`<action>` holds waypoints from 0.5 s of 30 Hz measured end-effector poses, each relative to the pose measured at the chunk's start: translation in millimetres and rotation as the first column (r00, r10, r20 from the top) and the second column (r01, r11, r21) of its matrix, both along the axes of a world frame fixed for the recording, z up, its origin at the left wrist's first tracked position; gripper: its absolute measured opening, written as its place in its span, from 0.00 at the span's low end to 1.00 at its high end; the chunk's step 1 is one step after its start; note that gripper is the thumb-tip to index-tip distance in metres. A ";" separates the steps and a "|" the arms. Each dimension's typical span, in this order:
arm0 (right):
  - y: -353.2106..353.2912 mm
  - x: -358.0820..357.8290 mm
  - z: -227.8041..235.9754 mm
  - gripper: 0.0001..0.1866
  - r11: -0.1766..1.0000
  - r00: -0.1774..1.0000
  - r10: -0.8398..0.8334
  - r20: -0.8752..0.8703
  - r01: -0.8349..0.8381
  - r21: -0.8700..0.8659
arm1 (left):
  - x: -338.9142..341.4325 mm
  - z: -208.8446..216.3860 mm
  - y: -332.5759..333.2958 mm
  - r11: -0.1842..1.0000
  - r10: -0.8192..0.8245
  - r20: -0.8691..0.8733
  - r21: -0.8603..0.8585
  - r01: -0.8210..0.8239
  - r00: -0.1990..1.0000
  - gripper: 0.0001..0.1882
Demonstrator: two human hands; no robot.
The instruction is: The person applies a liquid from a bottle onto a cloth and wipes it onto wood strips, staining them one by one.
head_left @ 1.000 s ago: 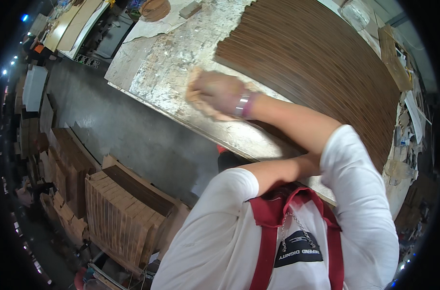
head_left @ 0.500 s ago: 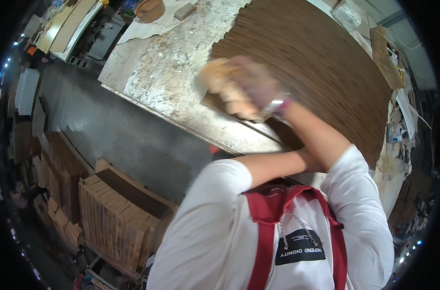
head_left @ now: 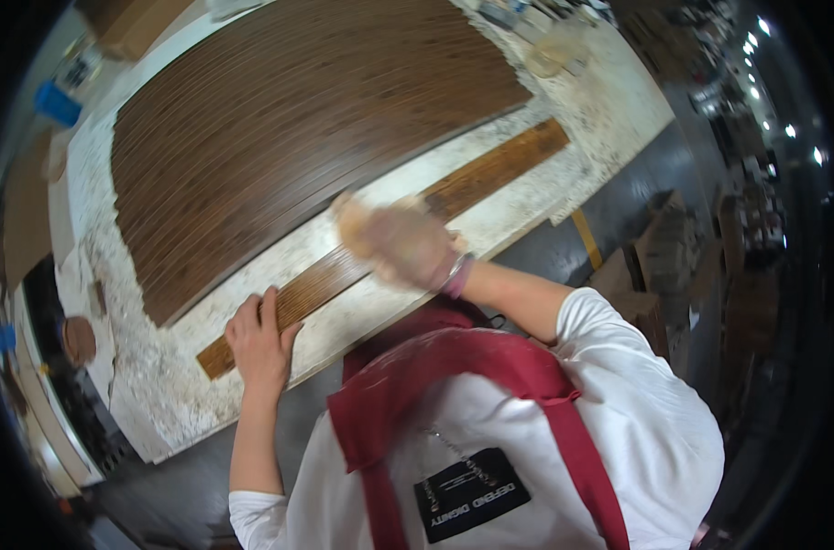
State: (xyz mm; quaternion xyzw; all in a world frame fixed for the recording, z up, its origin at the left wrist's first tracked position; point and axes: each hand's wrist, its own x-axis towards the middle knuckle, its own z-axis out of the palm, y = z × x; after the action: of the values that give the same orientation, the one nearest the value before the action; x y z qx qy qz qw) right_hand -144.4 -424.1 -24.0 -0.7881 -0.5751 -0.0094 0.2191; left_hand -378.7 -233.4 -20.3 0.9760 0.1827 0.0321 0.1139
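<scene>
One narrow brown wooden plank point(head_left: 504, 170) lies slantwise along the near side of the white worktable. On its left end rests my left hand point(head_left: 259, 344), bare, with fingers and thumb apart. My right hand point(head_left: 415, 246), in a purplish glove with a bracelet at the wrist, is over the plank's middle and smeared by motion. It grips a tan wad point(head_left: 355, 225) that looks like cloth or sponge; the blur hides its exact kind. Beyond the plank, a broad sheet of several dark brown planks point(head_left: 316, 119) lies side by side.
The worktable point(head_left: 174, 390) is stained with paint or dust. A round brown container point(head_left: 78, 339) stands at its left, a blue cup point(head_left: 58, 103) at the far left. Clear plastic and scraps point(head_left: 559, 50) lie at the far right. Stacked cartons point(head_left: 632, 302) stand right of the table.
My view has swung round along the table. My arms were crossed, with the right hand at a plank's far end; now they are apart, with the left hand on the plank and the right at its middle.
</scene>
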 end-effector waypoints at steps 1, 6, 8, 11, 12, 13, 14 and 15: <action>-33.7 32.9 -20.5 0.08 0.972 0.979 -0.195 0.059 0.185 0.146 | 1.2 0.0 -3.4 1.000 -0.011 0.006 0.000 0.011 1.000 0.35; -228.9 213.5 9.0 0.23 0.310 0.123 -0.183 -0.975 0.949 0.061 | 5.7 2.4 -2.6 0.999 -0.039 0.045 0.005 0.039 0.998 0.34; -249.1 215.8 30.9 0.18 0.259 0.186 -0.416 -0.890 0.963 0.080 | 8.4 2.0 -1.5 0.999 -0.033 0.052 -0.011 0.034 0.998 0.34; -228.1 181.1 47.1 0.11 0.515 0.516 -0.850 -0.106 0.856 0.038 | 5.5 8.6 4.4 0.997 -0.068 0.025 -0.030 0.069 0.997 0.32; -206.0 162.7 41.5 0.11 0.620 0.631 -0.743 -0.221 0.774 0.126 | 1.8 12.6 7.8 0.996 -0.084 0.012 -0.029 0.084 0.996 0.31; -181.9 133.9 38.1 0.11 0.697 0.730 -0.609 -0.312 0.679 0.229 | 0.8 15.9 12.0 0.994 -0.102 0.002 -0.029 0.102 0.995 0.31; -167.5 112.3 50.0 0.11 0.753 0.791 -0.566 -0.234 0.611 0.243 | 7.7 31.9 15.8 0.984 -0.178 0.038 -0.006 0.179 0.983 0.27; -157.7 98.3 60.4 0.12 0.808 0.846 -0.508 -0.163 0.534 0.249 | 15.5 48.6 21.3 0.971 -0.220 0.005 -0.096 0.220 0.975 0.25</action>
State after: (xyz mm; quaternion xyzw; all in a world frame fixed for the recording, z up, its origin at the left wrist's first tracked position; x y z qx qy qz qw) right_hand -46.2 -581.8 36.4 -0.8752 -0.3192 -0.1170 0.3443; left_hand -363.3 -212.1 28.2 0.9838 0.0750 0.0078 0.1628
